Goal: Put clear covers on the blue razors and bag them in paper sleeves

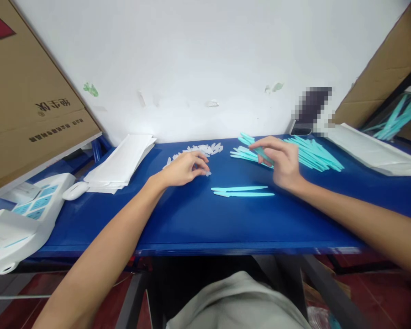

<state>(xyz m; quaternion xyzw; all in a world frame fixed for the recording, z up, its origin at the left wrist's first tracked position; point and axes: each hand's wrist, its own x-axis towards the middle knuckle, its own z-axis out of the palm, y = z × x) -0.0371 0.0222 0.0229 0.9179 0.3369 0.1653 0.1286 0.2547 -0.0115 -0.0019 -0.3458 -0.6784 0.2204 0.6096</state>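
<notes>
My left hand (pixel 188 168) is closed in a pinch on a small translucent piece (pixel 208 173), beside a pile of similar clear pieces (pixel 214 149). My right hand (pixel 279 160) has its fingers wrapped round a turquoise stick (pixel 247 138) that tilts up to the left. Below and between the hands, two turquoise sticks (pixel 243 194) lie side by side on the blue table (pixel 205 224). More turquoise sticks (pixel 245 154) lie behind my right hand, and a larger pile (pixel 317 154) spreads to its right.
White paper sheets (pixel 119 162) and a white device with blue keys (pixel 37 210) are at the left. A phone (pixel 303 128) leans at the back wall. A white tray (pixel 376 151) lies at the right. Cardboard (pixel 34 100) flanks the table.
</notes>
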